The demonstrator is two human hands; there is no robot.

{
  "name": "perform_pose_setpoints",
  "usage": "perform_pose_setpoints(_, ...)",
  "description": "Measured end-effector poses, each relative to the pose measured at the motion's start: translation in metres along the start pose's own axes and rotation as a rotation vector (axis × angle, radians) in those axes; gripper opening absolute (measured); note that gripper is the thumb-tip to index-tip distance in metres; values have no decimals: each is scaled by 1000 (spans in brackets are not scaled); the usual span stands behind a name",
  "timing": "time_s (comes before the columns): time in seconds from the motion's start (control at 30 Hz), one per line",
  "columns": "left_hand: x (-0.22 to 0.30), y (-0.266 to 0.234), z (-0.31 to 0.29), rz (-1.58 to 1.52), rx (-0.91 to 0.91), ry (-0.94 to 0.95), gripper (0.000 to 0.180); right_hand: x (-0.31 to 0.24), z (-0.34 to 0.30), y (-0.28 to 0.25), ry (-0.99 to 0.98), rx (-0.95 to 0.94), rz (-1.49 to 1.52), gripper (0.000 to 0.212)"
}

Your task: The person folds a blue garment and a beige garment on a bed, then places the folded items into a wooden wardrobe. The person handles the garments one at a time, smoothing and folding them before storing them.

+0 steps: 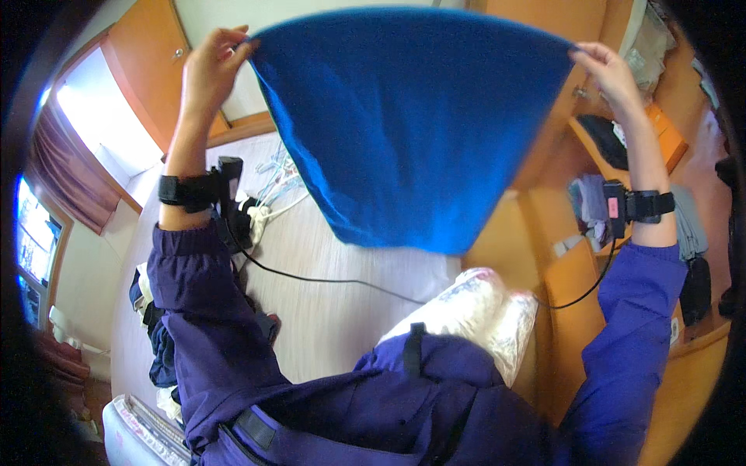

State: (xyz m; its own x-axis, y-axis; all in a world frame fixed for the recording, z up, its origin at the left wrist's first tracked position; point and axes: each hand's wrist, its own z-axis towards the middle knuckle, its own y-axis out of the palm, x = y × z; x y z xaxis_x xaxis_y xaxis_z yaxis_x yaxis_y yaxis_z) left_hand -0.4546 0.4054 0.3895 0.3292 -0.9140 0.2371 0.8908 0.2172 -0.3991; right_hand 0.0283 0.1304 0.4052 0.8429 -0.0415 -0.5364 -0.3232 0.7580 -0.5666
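A plain blue cloth [408, 128] hangs spread out in front of me, its top edge stretched between my two raised hands. My left hand [214, 66] pinches the upper left corner between thumb and fingers. At the upper right corner, my right hand [614, 76] holds the fabric in a similar pinch. The cloth narrows toward its lower edge, which hangs free above the pale floor. Whatever lies straight behind it is hidden. Both wrists carry black strapped devices with a thin black cable.
Dark and light clothes [162, 349] lie in a heap at the left. White hangers [284, 182] are partly behind the cloth. Folded clothes [590, 206] sit in open wooden storage at the right. An orange door [144, 70] stands far left. A white patterned fabric [466, 311] covers my legs.
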Motion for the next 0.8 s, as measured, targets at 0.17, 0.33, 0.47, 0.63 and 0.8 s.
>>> perform_pose_setpoints(0.17, -2, -61, 10, -134, 78, 21, 25, -21, 1, -20, -10, -230, 426, 31)
perform_pose_setpoints(0.33, -14, -79, 12, -328, 289, -103, 40, -69, -3, -1, 68, -47, 614, 11)
perform_pose_setpoints(0.47, -36, -66, 4, -429, 72, -182, 27, -70, 9, 32, 89, -80, 763, 8)
perform_pose_setpoints(0.63, -83, 4, -33, -8, -119, -504, 32, 1, 44, 132, 119, -343, 738, 32)
perform_pose_setpoints(0.8, -105, 37, -19, -394, 54, -620, 29, 33, 105, 185, 251, -303, 882, 33)
